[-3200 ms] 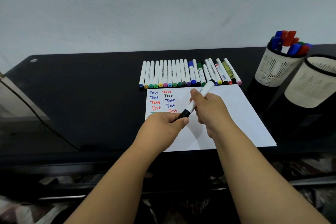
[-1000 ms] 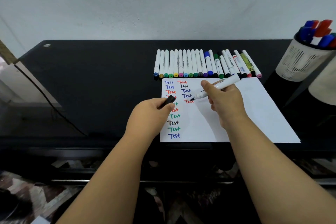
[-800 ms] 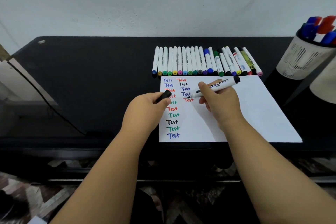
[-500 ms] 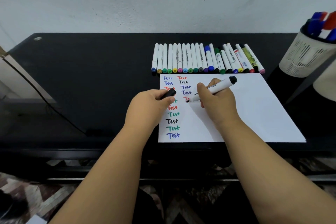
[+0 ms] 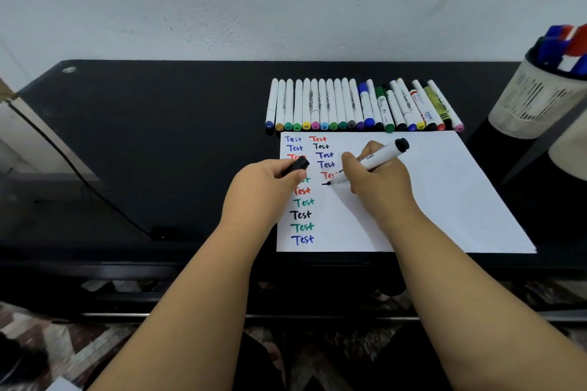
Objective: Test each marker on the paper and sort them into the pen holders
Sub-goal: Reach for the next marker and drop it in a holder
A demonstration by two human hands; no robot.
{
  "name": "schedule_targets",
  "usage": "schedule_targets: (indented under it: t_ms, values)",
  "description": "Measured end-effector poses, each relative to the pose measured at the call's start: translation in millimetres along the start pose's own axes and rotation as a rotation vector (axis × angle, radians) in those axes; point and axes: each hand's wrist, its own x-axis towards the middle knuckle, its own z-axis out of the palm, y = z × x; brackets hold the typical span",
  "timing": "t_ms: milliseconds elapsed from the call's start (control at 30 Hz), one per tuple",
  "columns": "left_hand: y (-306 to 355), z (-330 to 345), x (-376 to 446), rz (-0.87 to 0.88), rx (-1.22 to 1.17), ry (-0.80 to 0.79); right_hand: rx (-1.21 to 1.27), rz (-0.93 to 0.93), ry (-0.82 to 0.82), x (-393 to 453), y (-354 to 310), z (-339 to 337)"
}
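A white marker (image 5: 374, 162) is gripped by the right hand (image 5: 378, 187), tip touching the paper (image 5: 444, 194); its black cap (image 5: 297, 166) is held by the left hand (image 5: 263, 190). A marker row (image 5: 362, 108) is laid beyond the paper.

Looks like a home desk setup: black glossy table (image 5: 158, 136) sitting against plain white wall (image 5: 254, 3), patterned rug (image 5: 63, 352) showing underneath.

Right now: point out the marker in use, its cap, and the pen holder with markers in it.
marker (image 5: 376, 160), head view, on the white barrel above the right hand's fingers.
black cap (image 5: 297, 166), head view, on the exposed end sticking out of the left hand.
pen holder (image 5: 536, 105), head view, on its slotted white wall.
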Motion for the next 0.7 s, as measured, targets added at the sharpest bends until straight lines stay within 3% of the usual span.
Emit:
schedule_targets:
  t_ms: [700]
  values:
    - [-0.1,4.0,-1.7,0.019,-0.019,-0.004,-0.011,-0.003,0.017,-1.2,2.3,-4.3]
